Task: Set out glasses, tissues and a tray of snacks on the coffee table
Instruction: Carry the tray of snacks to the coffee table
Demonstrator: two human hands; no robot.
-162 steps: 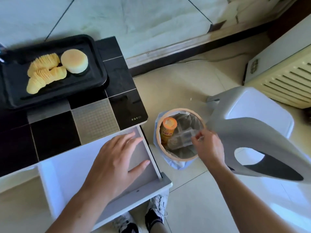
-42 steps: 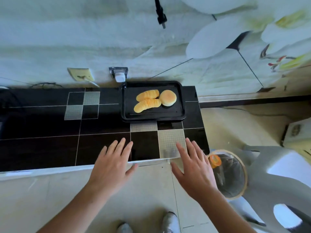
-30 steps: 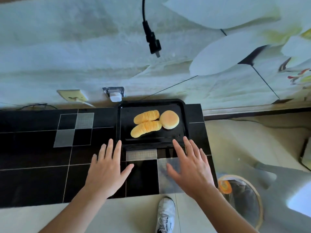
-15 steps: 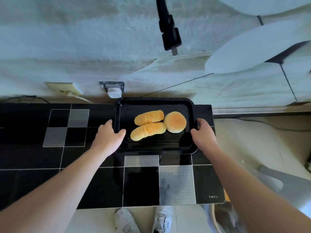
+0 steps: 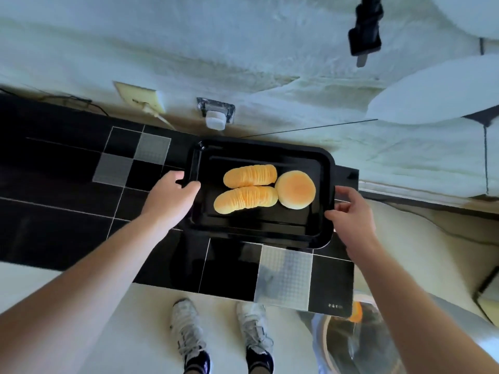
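Note:
A black rectangular tray [image 5: 259, 230] sits at the right end of the black tiled counter [image 5: 67, 190]. On it lie two ridged yellow snack rolls [image 5: 247, 188] side by side and a round bun [image 5: 295, 189] to their right. My left hand [image 5: 170, 198] grips the tray's left rim, thumb over the edge. My right hand [image 5: 351, 211] grips the right rim, fingers curled round it. No glasses or tissues are in view.
Behind the counter is a wall with a socket [image 5: 216, 114] and a second outlet [image 5: 143, 99]. A black plug [image 5: 364, 36] dangles above right. A lined waste bin [image 5: 348, 341] with an orange item stands on the floor below right. My shoes [image 5: 221, 336] are below the counter edge.
Both hands reached from the counter's front edge to the tray and took hold of its two side rims. The tray now looks tilted, its left end raised slightly.

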